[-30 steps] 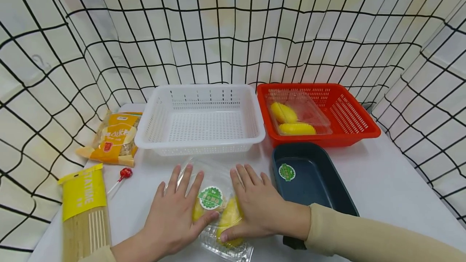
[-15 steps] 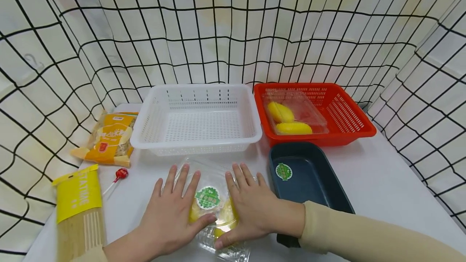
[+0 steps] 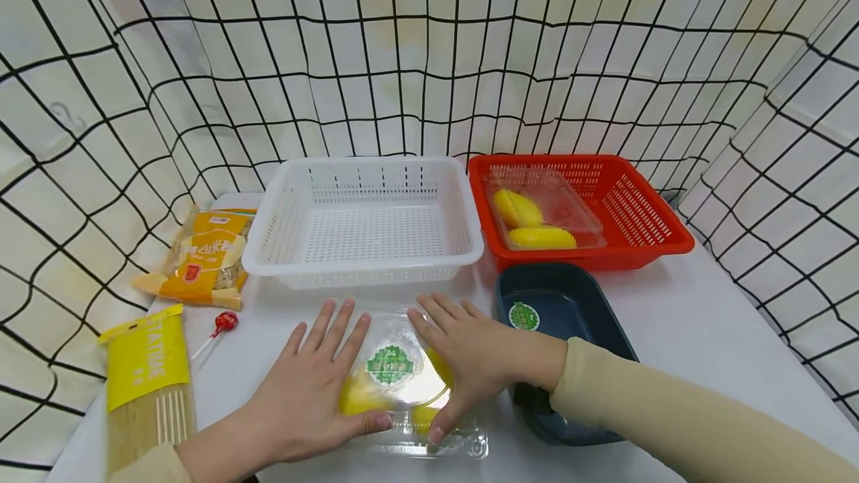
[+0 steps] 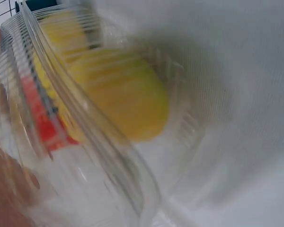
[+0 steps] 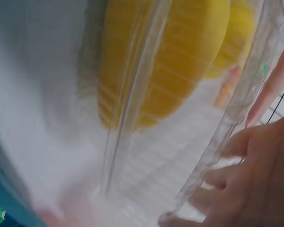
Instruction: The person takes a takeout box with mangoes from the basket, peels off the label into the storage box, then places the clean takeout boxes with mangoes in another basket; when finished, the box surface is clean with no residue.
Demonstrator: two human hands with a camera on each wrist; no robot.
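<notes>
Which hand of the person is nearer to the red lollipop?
Left. The left hand is right of the red lollipop, at the left side of the clear container; the right hand is farther, at the container's right side.

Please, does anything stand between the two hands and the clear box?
Nothing visible does. The left hand and right hand are directly at the sides of the clear box, both spread over its top. The dark tray lies to the box's right, not in between.
</notes>
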